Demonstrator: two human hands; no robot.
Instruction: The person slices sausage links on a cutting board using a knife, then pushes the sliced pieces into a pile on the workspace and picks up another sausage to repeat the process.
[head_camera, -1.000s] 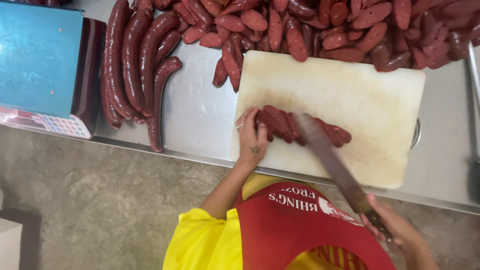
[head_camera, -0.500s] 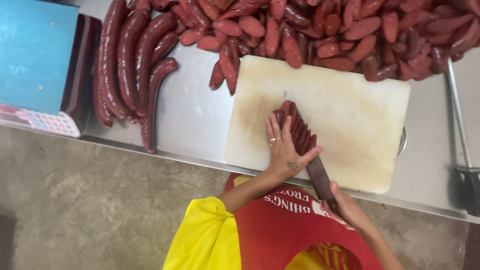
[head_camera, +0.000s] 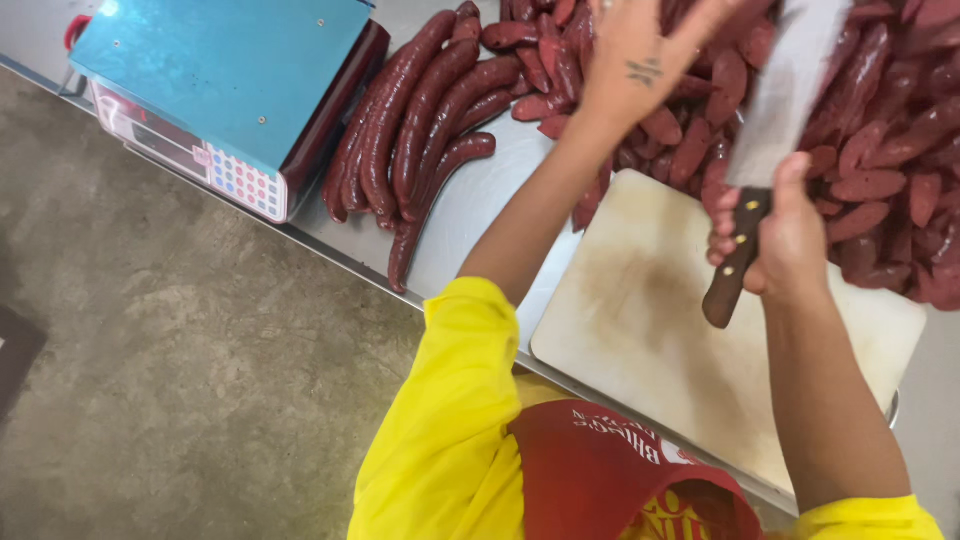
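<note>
Head view: right hand (head_camera: 785, 235) grips the wooden-handled knife (head_camera: 765, 150) at two o'clock above the pale cutting board (head_camera: 650, 330), while left hand (head_camera: 640, 60), fingers cropped, grip unclear, reaches the cut sausage pieces (head_camera: 880, 150) at twelve.

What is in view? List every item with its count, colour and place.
whole sausages: about six, dark red, lying side by side on the steel counter beside the scale
cut sausage pieces: a large pile, dark red, beyond the board
cutting board: one, pale and stained, near counter edge
scale: one, blue top, far left of the counter
steel counter: one, grey
concrete floor: grey, below the counter
knife: one, broad blade, dark wooden handle, in the right hand
apron: red, over yellow sleeves
left hand: over the pile
right hand: grips the handle
</note>
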